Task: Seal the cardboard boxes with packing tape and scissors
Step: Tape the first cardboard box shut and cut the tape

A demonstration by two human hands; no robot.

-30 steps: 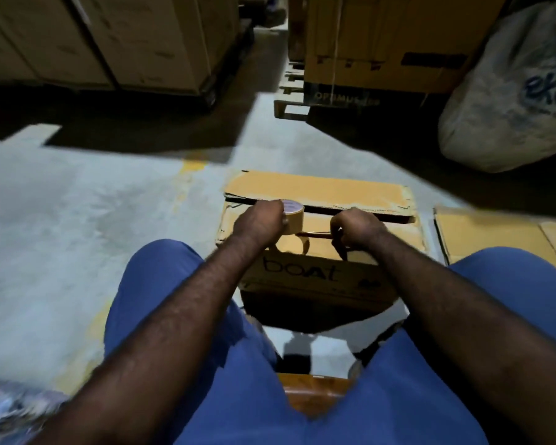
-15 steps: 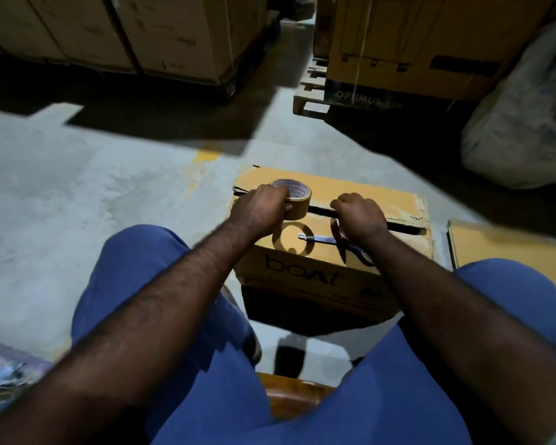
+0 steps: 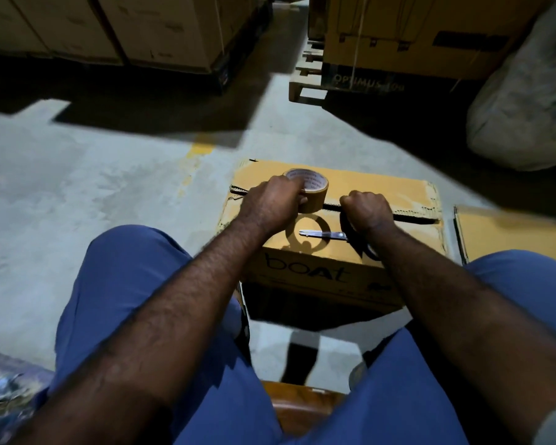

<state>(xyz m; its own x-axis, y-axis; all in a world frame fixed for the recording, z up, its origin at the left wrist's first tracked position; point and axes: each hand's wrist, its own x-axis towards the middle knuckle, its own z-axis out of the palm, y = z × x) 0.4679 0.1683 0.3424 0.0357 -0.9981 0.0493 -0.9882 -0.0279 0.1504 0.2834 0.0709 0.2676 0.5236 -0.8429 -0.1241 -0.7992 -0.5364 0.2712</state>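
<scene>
A brown cardboard box point(image 3: 302, 271) marked "boAt" stands on the floor between my knees, with a dark gap along its top seam. My left hand point(image 3: 270, 203) grips a roll of brown packing tape point(image 3: 312, 189) upright over the left part of that seam. My right hand point(image 3: 365, 208) is curled into a fist at the seam, just right of the roll, and seems to pinch the tape's loose end; its fingertips are hidden. Scissors point(image 3: 323, 234) lie flat on the near flap, blades pointing left and black handles under my right wrist.
Another flat cardboard box point(image 3: 511, 229) lies to the right. A wooden pallet point(image 3: 305, 88) loaded with cartons stands behind, more cartons point(image 3: 126, 30) are at the back left, and a big white sack point(image 3: 523, 101) is at the right. Bare concrete floor point(image 3: 93, 187) spreads to the left.
The scissors, near my right hand a second ago, now lie on the near flap. My left hand has carried the roll up to the seam, and my right fist has moved up beside it.
</scene>
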